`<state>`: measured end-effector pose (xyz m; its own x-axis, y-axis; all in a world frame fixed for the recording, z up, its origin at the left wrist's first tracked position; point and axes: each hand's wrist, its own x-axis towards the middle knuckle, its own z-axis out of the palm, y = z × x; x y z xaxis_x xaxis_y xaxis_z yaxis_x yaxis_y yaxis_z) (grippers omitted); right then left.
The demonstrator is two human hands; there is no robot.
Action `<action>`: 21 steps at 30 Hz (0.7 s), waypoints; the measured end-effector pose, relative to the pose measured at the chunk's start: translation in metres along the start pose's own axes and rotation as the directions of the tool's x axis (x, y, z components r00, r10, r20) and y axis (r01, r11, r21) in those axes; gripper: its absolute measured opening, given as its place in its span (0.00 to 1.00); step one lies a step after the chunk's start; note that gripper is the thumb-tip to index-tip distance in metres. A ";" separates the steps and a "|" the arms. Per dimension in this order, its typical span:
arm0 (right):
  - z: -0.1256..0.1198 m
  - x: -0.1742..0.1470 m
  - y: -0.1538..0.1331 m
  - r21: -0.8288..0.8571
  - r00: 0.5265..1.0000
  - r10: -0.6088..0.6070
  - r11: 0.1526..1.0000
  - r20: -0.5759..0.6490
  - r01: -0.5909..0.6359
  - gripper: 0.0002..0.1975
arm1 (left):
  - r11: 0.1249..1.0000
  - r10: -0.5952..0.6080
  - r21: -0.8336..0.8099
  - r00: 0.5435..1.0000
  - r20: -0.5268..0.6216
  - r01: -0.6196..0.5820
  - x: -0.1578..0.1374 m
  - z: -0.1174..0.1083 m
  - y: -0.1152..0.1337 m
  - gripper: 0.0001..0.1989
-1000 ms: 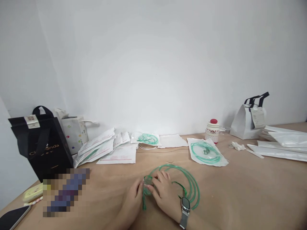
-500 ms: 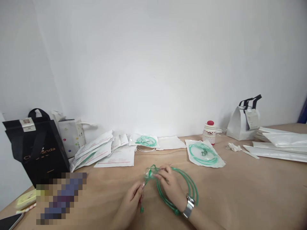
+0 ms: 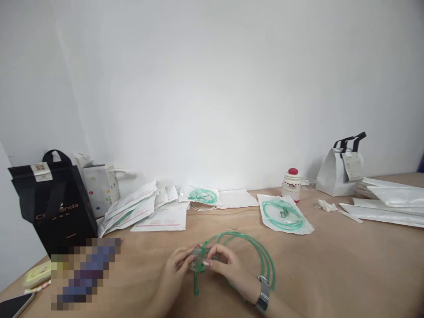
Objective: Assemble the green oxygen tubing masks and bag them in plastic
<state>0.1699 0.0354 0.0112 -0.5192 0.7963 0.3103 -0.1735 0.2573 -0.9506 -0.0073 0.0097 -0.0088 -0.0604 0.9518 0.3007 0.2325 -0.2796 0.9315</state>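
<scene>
Both hands meet at a small clear plastic piece [image 3: 198,260] with green parts on it, just above the brown-covered table. My left hand [image 3: 179,265] pinches it from the left, thumb on top. My right hand [image 3: 228,265], wearing a watch [image 3: 263,293] on the wrist, grips its right side between thumb and fingertips. Coiled green tubing [image 3: 258,242] lies behind and beneath my right hand, partly hidden by it. A short green end [image 3: 196,285] hangs below the clear piece. Its exact kind cannot be made out.
Flat white packets [image 3: 160,216] lie at the left, beside a black bag [image 3: 62,216]. Clear-fronted packs of green tubing [image 3: 284,214] lie farther back. A red-topped jar [image 3: 291,185], a white bag [image 3: 338,174] and stacked white pouches [image 3: 387,212] stand or lie at the right.
My left hand has moved up from the thin green strand to the clear piece. My right hand has come down and nearer to my left. The clear piece now sits lower, between both hands.
</scene>
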 end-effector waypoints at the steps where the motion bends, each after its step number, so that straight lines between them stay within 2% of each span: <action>1: 0.001 0.000 0.000 0.119 0.999 0.037 0.992 -0.012 -0.036 0.08 | 0.997 0.041 0.067 0.999 -0.017 -0.040 -0.001 0.000 0.000 0.12; 3: 0.002 0.002 -0.001 0.337 0.994 0.105 0.937 -0.027 -0.090 0.08 | 0.976 0.106 0.192 0.994 -0.023 -0.100 -0.003 0.001 -0.002 0.13; 6: -0.006 0.007 -0.002 0.592 0.978 0.201 0.795 -0.054 -0.131 0.09 | 0.894 0.187 0.417 0.982 -0.013 -0.164 -0.006 0.003 -0.006 0.17; 9: -0.029 0.016 -0.002 0.716 0.936 0.289 0.695 -0.201 -0.061 0.08 | 0.829 0.150 0.547 0.989 -0.016 -0.117 -0.005 0.001 -0.009 0.18; 14: -0.081 0.025 -0.001 0.662 0.858 0.301 0.747 -0.417 0.061 0.06 | 0.770 0.049 0.637 0.993 -0.108 0.031 0.007 -0.024 -0.021 0.15; 17: -0.101 0.025 0.002 0.587 0.816 0.278 0.804 -0.506 0.090 0.08 | 0.786 0.061 0.616 0.985 -0.160 0.052 0.016 -0.041 -0.030 0.11; 21: -0.117 0.024 0.003 0.465 0.757 0.255 0.883 -0.601 0.072 0.15 | 0.845 0.041 0.524 0.965 -0.258 0.104 0.024 -0.058 -0.037 0.05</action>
<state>0.2545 0.1193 0.0148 0.0657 0.9978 -0.0098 -0.5794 0.0301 -0.8145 -0.0736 0.0353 -0.0240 -0.2992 0.8746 0.3816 0.6993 -0.0711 0.7112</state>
